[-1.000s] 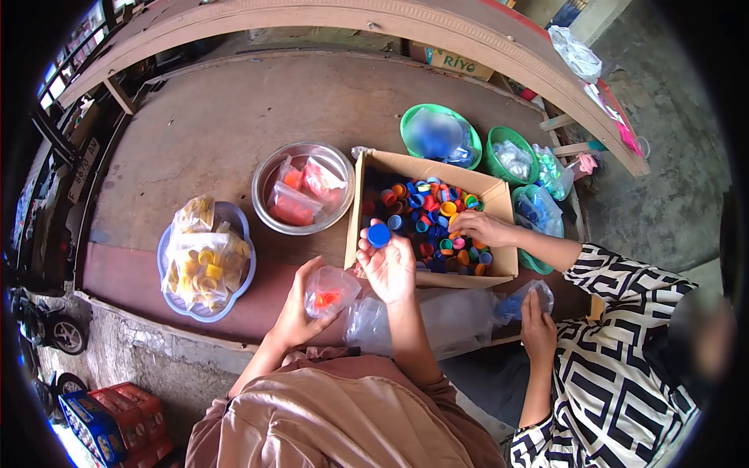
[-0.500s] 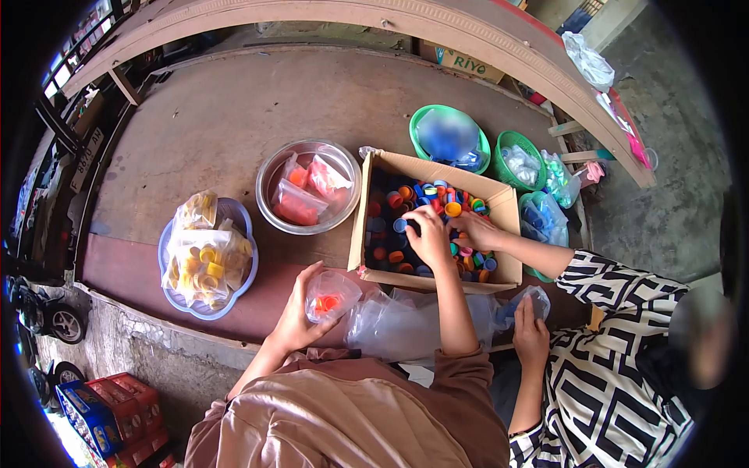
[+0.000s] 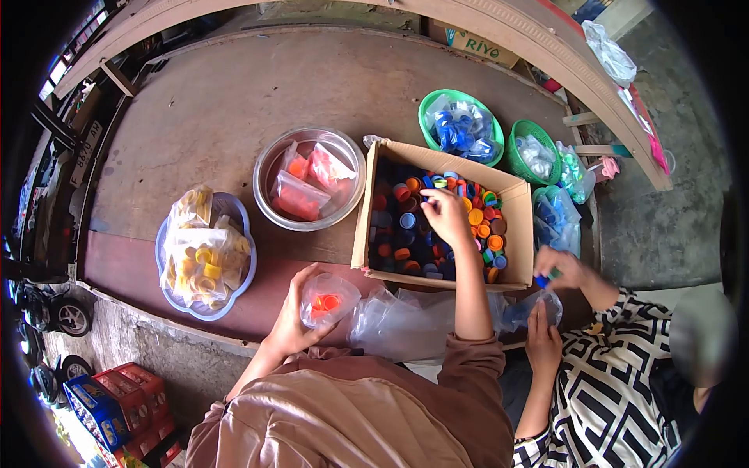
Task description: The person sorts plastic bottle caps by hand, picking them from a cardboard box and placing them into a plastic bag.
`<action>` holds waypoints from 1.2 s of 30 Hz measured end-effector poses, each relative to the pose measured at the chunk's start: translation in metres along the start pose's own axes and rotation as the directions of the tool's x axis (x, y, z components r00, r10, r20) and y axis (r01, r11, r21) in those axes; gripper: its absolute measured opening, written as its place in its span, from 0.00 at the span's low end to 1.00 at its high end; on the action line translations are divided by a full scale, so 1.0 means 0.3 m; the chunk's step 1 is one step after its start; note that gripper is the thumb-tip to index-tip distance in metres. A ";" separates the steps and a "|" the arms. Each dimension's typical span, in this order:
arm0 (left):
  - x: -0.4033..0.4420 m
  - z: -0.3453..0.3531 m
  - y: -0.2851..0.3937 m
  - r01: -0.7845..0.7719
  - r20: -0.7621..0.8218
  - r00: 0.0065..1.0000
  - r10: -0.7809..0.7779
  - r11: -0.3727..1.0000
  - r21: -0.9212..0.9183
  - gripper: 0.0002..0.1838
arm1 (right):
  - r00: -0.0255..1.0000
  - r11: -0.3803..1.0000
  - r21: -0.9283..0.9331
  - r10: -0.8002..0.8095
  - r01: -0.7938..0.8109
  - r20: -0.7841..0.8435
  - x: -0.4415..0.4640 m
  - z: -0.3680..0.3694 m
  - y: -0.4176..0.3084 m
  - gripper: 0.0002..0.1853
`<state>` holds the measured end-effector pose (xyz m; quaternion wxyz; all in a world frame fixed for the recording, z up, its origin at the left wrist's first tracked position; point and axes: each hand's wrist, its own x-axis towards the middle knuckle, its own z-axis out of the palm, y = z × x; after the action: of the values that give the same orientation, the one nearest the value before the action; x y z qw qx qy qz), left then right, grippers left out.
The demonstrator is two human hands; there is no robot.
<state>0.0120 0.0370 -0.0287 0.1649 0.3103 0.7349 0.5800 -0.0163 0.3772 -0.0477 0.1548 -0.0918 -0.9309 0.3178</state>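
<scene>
My left hand (image 3: 290, 324) is closed around a clear plastic bag (image 3: 343, 296) with a few orange-red bottle caps (image 3: 326, 302) in it. Inside the cardboard box (image 3: 445, 282), my right hand (image 3: 446, 218) reaches over mixed plastic bottle caps (image 3: 477, 216). Its fingers are pinched together at the tips, and what they hold, if anything, I cannot make out. Flat clear plastic bags (image 3: 406, 324) lie on the table edge below my right forearm.
Right of me, a co-worker's hand (image 3: 569, 274) brings blue and green caps to a bag (image 3: 548, 306) in their other hand (image 3: 544, 343). A metal bowl (image 3: 263, 181) has bagged red caps, a lavender basin (image 3: 251, 269) bagged yellow ones. Green baskets (image 3: 427, 125) stand behind the box.
My right hand has shifted slightly up and toward the right with the view, still over the caps. The co-worker's hand has left the box and moved to their bag with caps.
</scene>
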 end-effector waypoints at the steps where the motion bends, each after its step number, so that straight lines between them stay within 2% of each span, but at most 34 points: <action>1: 0.002 -0.001 -0.002 -0.001 0.006 1.000 0.001 1.000 0.001 0.48 | 1.000 1.000 -0.001 0.016 -0.016 0.027 -0.004 -0.011 0.017 0.07; 4: 0.015 -0.003 -0.016 0.009 0.024 1.000 -0.008 1.000 -0.011 0.48 | 0.987 0.998 0.064 -0.005 -0.006 0.164 -0.032 -0.016 -0.033 0.05; 6: 0.034 0.000 -0.024 -0.014 0.042 0.999 0.014 1.000 0.007 0.49 | 0.940 0.970 0.087 -0.243 0.228 0.240 -0.053 0.030 -0.056 0.05; 8: 0.048 0.001 -0.030 -0.030 0.064 0.998 0.027 0.999 0.037 0.49 | 0.865 0.908 -0.118 -0.334 0.401 0.373 -0.065 0.071 -0.076 0.08; 11: 0.063 0.002 -0.029 -0.037 0.084 0.996 0.031 0.997 0.074 0.49 | 0.837 0.831 -0.343 -0.237 0.438 0.494 -0.071 0.125 -0.090 0.12; 14: 0.070 0.002 -0.030 -0.023 0.063 0.998 0.021 0.999 0.041 0.49 | 0.827 0.845 -0.364 -0.150 0.391 0.541 -0.071 0.149 -0.089 0.15; 17: 0.078 0.007 -0.034 -0.013 0.034 0.999 0.014 1.000 -0.004 0.48 | 0.860 0.866 -0.323 -0.203 0.381 0.468 -0.081 0.149 -0.082 0.13; 20: 0.075 0.004 -0.031 -0.011 0.032 0.999 0.010 1.000 0.009 0.48 | 0.900 0.902 -0.313 -0.157 0.298 0.407 -0.087 0.143 -0.091 0.11; 23: 0.072 0.003 -0.026 -0.018 0.033 0.999 0.017 0.999 0.027 0.48 | 0.937 0.956 -0.144 -0.209 0.257 0.280 -0.094 0.140 -0.070 0.07; 26: 0.067 -0.002 -0.014 -0.014 0.024 1.000 0.014 1.000 0.015 0.48 | 0.978 0.995 -0.018 -0.093 0.098 0.185 -0.087 0.117 -0.041 0.05; 28: 0.061 -0.006 -0.013 -0.013 0.021 1.000 0.013 1.000 0.012 0.48 | 0.989 0.998 0.009 -0.055 0.054 0.135 -0.089 0.079 -0.044 0.05; 30: 0.057 -0.009 -0.015 -0.036 0.022 0.999 0.036 0.999 0.021 0.48 | 0.998 0.990 0.132 -0.058 0.058 -0.008 -0.094 0.059 -0.062 0.05; 33: 0.054 -0.010 -0.002 -0.045 0.028 0.999 0.044 0.998 0.052 0.47 | 0.999 0.951 0.307 -0.039 0.048 -0.034 -0.132 0.009 -0.186 0.04; 35: 0.057 -0.002 0.003 -0.061 0.027 0.998 0.059 0.996 0.060 0.47 | 0.988 0.889 0.431 -0.136 0.154 -0.073 -0.180 -0.007 -0.347 0.05; 36: 0.060 0.003 0.003 -0.078 0.029 0.997 0.076 0.995 0.057 0.47 | 0.952 0.865 0.398 -0.269 0.306 -0.146 -0.192 0.003 -0.413 0.06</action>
<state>-0.0006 0.0495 -0.0261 0.1435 0.3508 0.7367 0.5601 0.0282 0.2643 0.0152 0.2562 0.0694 -0.8375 0.4776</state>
